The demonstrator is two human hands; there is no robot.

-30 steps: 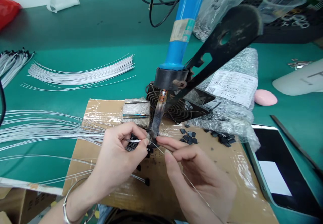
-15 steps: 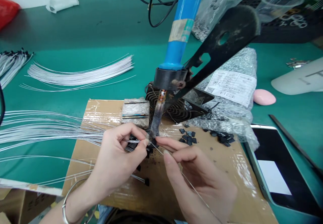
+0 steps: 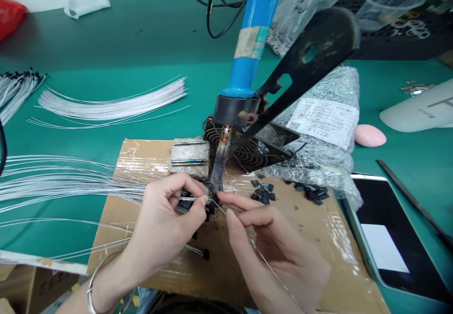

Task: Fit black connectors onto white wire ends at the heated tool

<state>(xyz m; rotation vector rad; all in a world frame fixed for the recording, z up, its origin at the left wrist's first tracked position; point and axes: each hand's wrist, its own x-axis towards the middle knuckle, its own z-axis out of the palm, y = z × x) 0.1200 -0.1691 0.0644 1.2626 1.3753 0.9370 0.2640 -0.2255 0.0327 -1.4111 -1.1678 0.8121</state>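
Note:
My left hand (image 3: 170,217) is closed in a pinch on a thin white wire (image 3: 186,198), its end at the tip of a soldering iron (image 3: 246,59). The blue-handled iron points down in a black metal holder (image 3: 311,54). Between the thumb and fingers of my right hand (image 3: 278,245), a thin strand of solder wire (image 3: 271,269) runs up to the same tip. The small part at the joint is mostly hidden by my fingertips. Under and beside my left hand lie more white wires (image 3: 123,186), some with black ends.
A cardboard sheet (image 3: 318,238) lies under my hands, with small black pieces (image 3: 264,194) on it. Behind are a sponge block (image 3: 190,156) and a dark fan (image 3: 244,149). Bubble-wrapped goods (image 3: 325,116) and a phone (image 3: 396,238) lie right. A wire bundle (image 3: 113,102) lies back left.
Almost nothing differs. My right hand and the solder wire have shifted very slightly left, and the iron and its holder appear a touch further left.

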